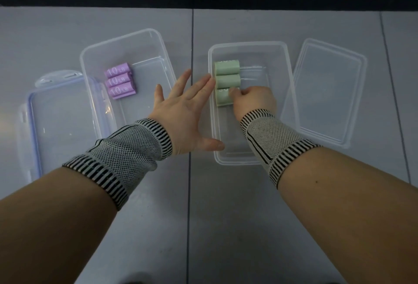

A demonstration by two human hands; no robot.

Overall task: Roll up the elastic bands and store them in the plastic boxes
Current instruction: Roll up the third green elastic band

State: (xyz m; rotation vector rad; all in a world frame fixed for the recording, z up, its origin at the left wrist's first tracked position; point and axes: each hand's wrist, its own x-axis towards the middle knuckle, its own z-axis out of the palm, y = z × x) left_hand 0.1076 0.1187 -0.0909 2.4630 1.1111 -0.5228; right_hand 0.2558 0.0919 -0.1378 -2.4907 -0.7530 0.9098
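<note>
- Forearms nearest the camera, both entering from 6 o'clock, each with a striped knit wrist sleeve [135,148].
- Left hand [183,111]: fingers straight and spread wide, holding nothing. Fingertips touch the near-left wall of the right box [251,45]; thumb lies along its rim toward 6 o'clock. Reads as bracing the box.
- Right hand [254,100]: inside the right box, fingers curled down on the nearest green roll [222,98]. Grip looks like a pinch or press on the roll's top; fingertips partly hidden, so exact contact unclear.
- Green rolls: three, stacked side by side along the box's left wall, running 12 to 6 o'clock. Middle green roll [227,81] and far green roll [226,67] touch each other.
- Left box [126,41] at 10 o'clock: three purple rolls [119,83] marked "10 LB", packed together.
- Lids off: blue-edged lid [61,111] at 9 o'clock, clear lid [325,93] at 3 o'clock. Grey table [226,227] beneath.
- Judgement: rolling looks done for what is visible; nearest green roll being seated.
- Risk: elastic wants to spring open. If the right hand lifts before the roll is wedged against its neighbour, the loose end may uncoil.
- Risk: light box may skid if the left hand lets go during the press.
- Risk: nudging sideways could disturb the other two green rolls.
</note>
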